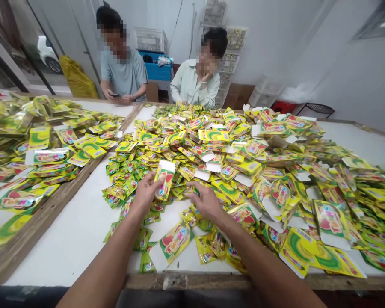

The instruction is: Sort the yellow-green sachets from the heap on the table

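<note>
My left hand (145, 194) grips a small yellow carton (164, 182) printed with a red fruit and bright lettering, held upright with its white top flap raised. To the right of it, my right hand (207, 202) has its fingers pinched together over the pile, and a bit of green between them looks like a small sachet (194, 188). Loose green and yellow sachets (120, 188) lie left of and beneath my hands. A flat carton (173, 244) with a white flap rests on the table between my forearms. Many more cartons (214, 136) are heaped beyond my hands.
A wooden divider (56, 203) crosses the white table (73, 239) on the left, with another carton heap (38, 162) past it. Two people sit at the far edge, one holding a phone (115, 96). Crates (150, 40) and a yellow sack (77, 79) stand behind them.
</note>
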The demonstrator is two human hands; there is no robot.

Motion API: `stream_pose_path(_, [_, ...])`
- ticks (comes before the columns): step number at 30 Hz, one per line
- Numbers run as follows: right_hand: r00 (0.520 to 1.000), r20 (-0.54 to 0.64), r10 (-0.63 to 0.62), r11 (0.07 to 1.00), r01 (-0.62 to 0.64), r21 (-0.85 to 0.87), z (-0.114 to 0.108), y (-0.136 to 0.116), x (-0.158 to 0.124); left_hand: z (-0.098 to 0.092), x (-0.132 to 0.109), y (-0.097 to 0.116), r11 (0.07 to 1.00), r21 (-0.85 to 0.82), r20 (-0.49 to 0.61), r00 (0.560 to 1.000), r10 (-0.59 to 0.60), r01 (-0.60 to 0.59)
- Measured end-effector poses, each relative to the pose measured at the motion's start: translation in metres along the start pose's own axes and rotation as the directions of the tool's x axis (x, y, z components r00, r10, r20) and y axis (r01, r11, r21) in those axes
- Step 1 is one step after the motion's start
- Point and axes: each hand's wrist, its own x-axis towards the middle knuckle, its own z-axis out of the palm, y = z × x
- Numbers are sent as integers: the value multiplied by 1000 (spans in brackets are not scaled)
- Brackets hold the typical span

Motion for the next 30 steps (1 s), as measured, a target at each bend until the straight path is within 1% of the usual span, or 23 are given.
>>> stream_pose_path(1, [996, -45, 81, 979, -71, 189, -2, 1, 4, -1, 0, -2, 996, 91, 15, 1000, -9, 8])
stream_pose_path(2, [987, -62, 147, 922, -114, 370, -4, 2, 7, -1, 0, -3, 978, 209, 17, 1000, -12, 8])
stream_pose_path(3, [980, -60, 190, 844, -131, 520, -5, 4, 9, 0, -1, -5, 940, 341, 1, 1000, 2, -2])
stream_pose_path(4, [977, -51, 208, 769, -131, 626, -6, 6, 11, 1, -1, -6, 883, 468, -29, 999, 46, -27])
stream_pose_path(5, [979, -42, 201, 711, -116, 694, -6, 9, 11, 4, -3, -7, 814, 576, -60, 990, 128, -71])
stream_pose_path(6, [983, -39, 182, 673, -95, 734, -5, 11, 11, 7, -6, -7, 740, 660, -77, 968, 238, -130])
stream_pose_path(8, [988, -55, 144, 649, -53, 759, -3, 14, 8, 16, -13, -5, 613, 740, -50, 887, 459, -276])
stream_pose_path(9, [989, -68, 128, 645, -30, 764, -2, 15, 6, 21, -17, -4, 582, 737, -13, 855, 519, -343])
stream_pose_path(10, [991, -71, 112, 635, -16, 772, -1, 15, 5, 26, -20, -3, 589, 709, 27, 850, 526, -388])
stream_pose_path(11, [994, -60, 96, 623, -13, 782, 1, 15, 3, 31, -23, -2, 639, 655, 67, 874, 482, -403])
stream_pose_path(12, [996, -36, 81, 614, -21, 789, 2, 14, 2, 36, -25, -2, 720, 580, 105, 911, 399, -383])
stream_pose_path(13, [997, -12, 73, 608, -35, 793, 4, 14, 2, 39, -26, -3, 807, 490, 144, 943, 299, -330])
stream_pose_path(14, [997, 6, 78, 604, -52, 795, 6, 13, 1, 41, -27, -4, 882, 396, 176, 964, 201, -256])
stream_pose_path(15, [995, 13, 97, 601, -69, 796, 8, 13, 1, 43, -27, -5, 937, 301, 193, 974, 119, -174])
stream_pose_path(16, [991, 4, 131, 599, -83, 797, 10, 13, 2, 43, -26, -6, 971, 216, 200, 978, 55, -99])
stream_pose_path(19, [974, -48, 222, 612, -101, 785, 15, 16, 4, 42, -25, -7, 997, 46, 194, 979, -69, 61])
stream_pose_path(22, [969, -66, 240, 650, -110, 752, 17, 18, 7, 41, -25, -6, 988, -34, 184, 973, -141, 150])
stream_pose_path(25, [966, -68, 249, 627, -107, 772, 16, 16, 7, 41, -25, -7, 980, -70, 186, 968, -169, 185])
stream_pose_path(30, [969, -71, 236, 530, -67, 845, 13, 8, 5, 40, -25, -9, 978, -90, 203, 965, -168, 190])
